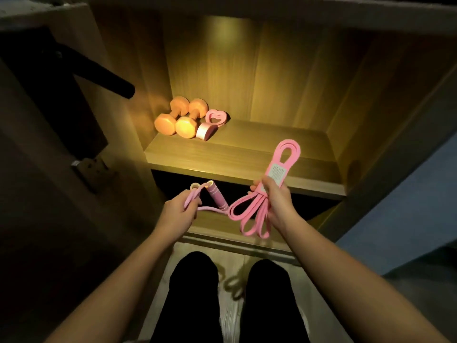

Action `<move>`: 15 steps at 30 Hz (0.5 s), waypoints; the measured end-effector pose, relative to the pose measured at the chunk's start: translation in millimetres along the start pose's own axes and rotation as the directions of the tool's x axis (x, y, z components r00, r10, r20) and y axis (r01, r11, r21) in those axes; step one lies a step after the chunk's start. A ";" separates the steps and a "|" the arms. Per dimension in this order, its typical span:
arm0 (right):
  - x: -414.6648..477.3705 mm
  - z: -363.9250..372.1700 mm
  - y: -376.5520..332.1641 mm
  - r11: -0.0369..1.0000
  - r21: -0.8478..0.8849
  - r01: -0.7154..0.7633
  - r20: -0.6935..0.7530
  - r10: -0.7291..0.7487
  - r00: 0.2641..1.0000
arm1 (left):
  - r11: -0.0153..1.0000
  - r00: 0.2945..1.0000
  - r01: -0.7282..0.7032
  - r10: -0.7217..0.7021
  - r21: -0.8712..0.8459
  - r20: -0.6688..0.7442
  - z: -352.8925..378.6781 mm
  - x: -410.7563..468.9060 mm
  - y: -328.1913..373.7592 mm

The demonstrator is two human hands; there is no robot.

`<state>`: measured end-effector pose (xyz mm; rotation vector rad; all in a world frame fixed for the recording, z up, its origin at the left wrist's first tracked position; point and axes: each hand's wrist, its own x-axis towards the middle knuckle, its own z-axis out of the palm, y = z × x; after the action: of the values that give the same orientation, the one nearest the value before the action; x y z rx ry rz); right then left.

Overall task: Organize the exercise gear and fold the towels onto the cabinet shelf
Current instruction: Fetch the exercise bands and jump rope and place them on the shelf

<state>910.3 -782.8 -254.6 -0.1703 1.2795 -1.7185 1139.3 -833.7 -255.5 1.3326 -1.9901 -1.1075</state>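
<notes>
Wooden shelf [247, 144] carries two dumbbells [178, 117] at back left. Left hand [179, 214] clenches a rope [191, 198] (handle partly hidden); right hand [277, 201] grasps a folded band [282, 167] before the shelf.

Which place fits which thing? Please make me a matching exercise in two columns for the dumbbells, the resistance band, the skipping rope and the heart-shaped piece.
Things:
1. dumbbells
2. resistance band
3. skipping rope
4. heart-shaped piece

Places:
A. held in the left hand
B. on the shelf, just right of the dumbbells
C. held in the right hand
D. on the shelf, at its left end

Pairs: 1-D, 2-C, 3-A, 4-B
</notes>
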 end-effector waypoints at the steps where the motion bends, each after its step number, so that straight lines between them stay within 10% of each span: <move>1: -2.8 3.8 5.6 0.996 0.092 -0.020 -0.029 0.023 0.999 | 1.000 1.000 -0.006 0.006 -0.014 0.000 -3.2 -5.4 -10.5; 8: 13.5 40.1 10.4 0.984 0.176 -0.028 -0.188 0.061 0.980 | 0.997 0.999 0.036 -0.039 -0.065 -0.035 -19.7 -5.7 -45.5; 15: 77.6 82.8 17.4 0.896 0.419 -0.146 -0.055 0.185 0.981 | 0.986 0.981 0.106 -0.125 -0.128 -0.148 -28.0 65.8 -59.7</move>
<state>928.4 -895.9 -263.1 0.2646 0.9346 -1.8209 1165.0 -915.2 -292.5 1.4399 -1.7262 -1.1200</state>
